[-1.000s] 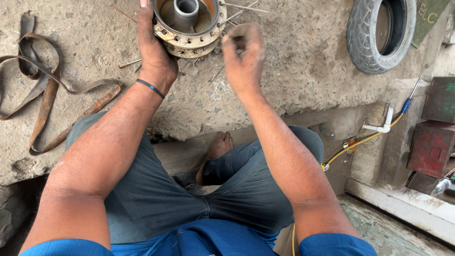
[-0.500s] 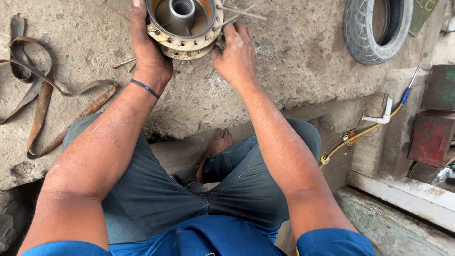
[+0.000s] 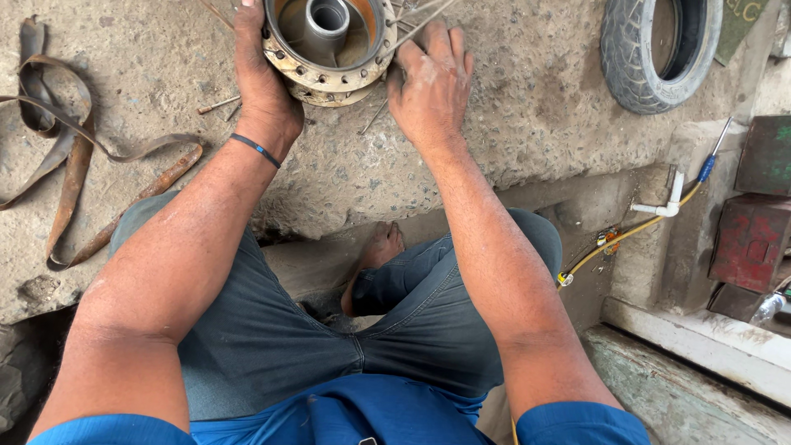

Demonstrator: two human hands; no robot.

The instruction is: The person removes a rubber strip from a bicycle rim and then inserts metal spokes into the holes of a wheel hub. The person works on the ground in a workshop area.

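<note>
Your left hand [image 3: 265, 91] lies against the left side of the round, rusty metal wheel hub [image 3: 329, 49], palm and fingers curved along its flange and gripping it. A thin dark-blue band [image 3: 256, 150] circles that wrist.

Your right hand [image 3: 430, 86] rests palm down on the rough grey concrete slab [image 3: 511, 124], just right of the hub. Fingers are spread flat and loosely together; the fingertips reach the hub's rim and the thin grey metal spokes [image 3: 420, 21] that fan out from it. Whether the fingertips pinch a spoke cannot be told from here.

The hub sits at the top edge of the view, open face up, on the slab. Its pale grey centre tube stands upright inside the bowl, and a ring of small holes runs round the flange.

A few loose spokes and a short rusty nail-like piece [image 3: 216, 105] lie on the slab near your left wrist.

Far left: a long, brown, worn rubber strip [image 3: 74, 173], looped and twisted, well apart from the hub.

Top right: a small black rubber tyre [image 3: 659, 49] lying on the slab.

Right, below the slab edge: a yellow hose with a white pipe fitting [image 3: 659, 208], and red, rusted metal boxes [image 3: 754, 239].

You sit in dark grey trousers, one bare foot [image 3: 375, 255] tucked between your knees.
</note>
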